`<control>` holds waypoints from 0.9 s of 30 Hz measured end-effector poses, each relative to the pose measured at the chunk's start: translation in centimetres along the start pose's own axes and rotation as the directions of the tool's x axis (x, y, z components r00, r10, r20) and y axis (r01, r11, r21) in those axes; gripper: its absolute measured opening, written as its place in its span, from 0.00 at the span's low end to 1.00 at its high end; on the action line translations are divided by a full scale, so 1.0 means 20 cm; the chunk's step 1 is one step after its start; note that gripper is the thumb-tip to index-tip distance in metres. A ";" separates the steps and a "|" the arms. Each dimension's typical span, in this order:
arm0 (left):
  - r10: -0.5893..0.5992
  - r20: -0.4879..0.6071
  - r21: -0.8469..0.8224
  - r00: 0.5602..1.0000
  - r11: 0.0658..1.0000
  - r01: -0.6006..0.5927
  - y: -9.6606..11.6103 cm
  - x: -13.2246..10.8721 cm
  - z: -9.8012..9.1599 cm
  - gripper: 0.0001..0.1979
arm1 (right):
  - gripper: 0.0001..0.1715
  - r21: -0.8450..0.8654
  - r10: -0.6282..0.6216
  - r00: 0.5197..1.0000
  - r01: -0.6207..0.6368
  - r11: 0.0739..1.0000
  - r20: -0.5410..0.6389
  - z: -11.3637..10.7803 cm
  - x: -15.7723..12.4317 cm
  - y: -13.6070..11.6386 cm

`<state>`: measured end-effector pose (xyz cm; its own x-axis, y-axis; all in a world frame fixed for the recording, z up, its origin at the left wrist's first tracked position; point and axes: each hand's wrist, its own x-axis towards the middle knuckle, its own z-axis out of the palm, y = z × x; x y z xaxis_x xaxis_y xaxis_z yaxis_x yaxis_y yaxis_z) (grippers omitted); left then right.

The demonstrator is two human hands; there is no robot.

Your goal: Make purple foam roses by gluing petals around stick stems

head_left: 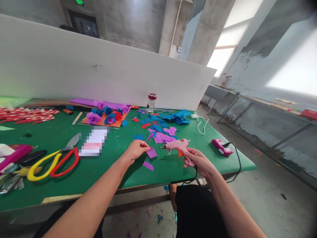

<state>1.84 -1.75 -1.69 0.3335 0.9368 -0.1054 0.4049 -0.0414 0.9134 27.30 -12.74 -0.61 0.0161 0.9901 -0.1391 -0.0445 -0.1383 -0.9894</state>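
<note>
My left hand pinches a small purple paper petal above the green table. In my right hand is a pink hot glue gun, its nozzle pointing left toward the petal and a small light lit on its body. Nozzle and petal are apart. Another purple paper piece lies just below my left hand. Behind the glue gun spreads a loose heap of purple petals, with blue petals and a few red ones among them.
Finished paper flowers rest on an orange sheet. Large scissors with yellow and red handles lie left. A glass jar stands behind the petals, before a white board. A pink power strip with a black cord sits right.
</note>
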 end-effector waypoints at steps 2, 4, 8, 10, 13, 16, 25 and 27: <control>-0.048 0.019 -0.125 0.999 0.991 0.050 0.01 -0.01 0.00 0.13 | 0.22 0.036 0.034 0.999 -0.035 0.999 0.026 -0.02 0.01 0.02; -0.076 0.053 -0.271 0.996 0.959 0.088 0.02 -0.03 0.00 0.15 | 0.22 0.017 0.019 0.999 -0.019 1.000 0.029 -0.04 0.02 0.04; -0.072 0.102 -0.445 0.992 0.889 0.111 0.03 -0.05 -0.03 0.20 | 0.24 -0.237 -0.110 0.986 0.078 0.968 -0.124 -0.14 0.08 0.10; -0.064 0.099 -0.487 0.993 0.867 0.105 0.04 -0.07 -0.04 0.21 | 0.26 -0.462 -0.208 0.951 0.082 0.883 -0.229 -0.21 0.12 0.13; -0.041 0.089 -0.516 0.995 0.853 0.081 0.05 -0.09 -0.07 0.20 | 0.29 -0.735 -0.327 0.908 0.032 0.678 -0.263 -0.32 0.17 0.15; -0.023 0.087 -0.528 0.996 0.847 0.066 0.06 -0.12 -0.09 0.19 | 0.31 -0.793 -0.363 0.897 0.022 0.608 -0.254 -0.38 0.17 0.17; 0.046 0.040 -0.535 0.998 0.845 -0.018 0.09 -0.19 -0.16 0.17 | 0.29 -0.886 -0.509 0.789 -0.092 0.455 -0.344 -0.33 0.16 0.17; 0.056 0.010 -0.486 0.998 0.873 -0.044 0.10 -0.19 -0.18 0.16 | 0.28 -0.845 -0.552 0.761 0.009 0.534 -0.341 -0.19 0.17 0.09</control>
<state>-1.68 -4.21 1.88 0.3639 0.9296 -0.0576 -0.0755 0.0911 0.9930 31.08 -9.65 -2.95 0.3778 0.8220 0.4261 0.8206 -0.0841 -0.5653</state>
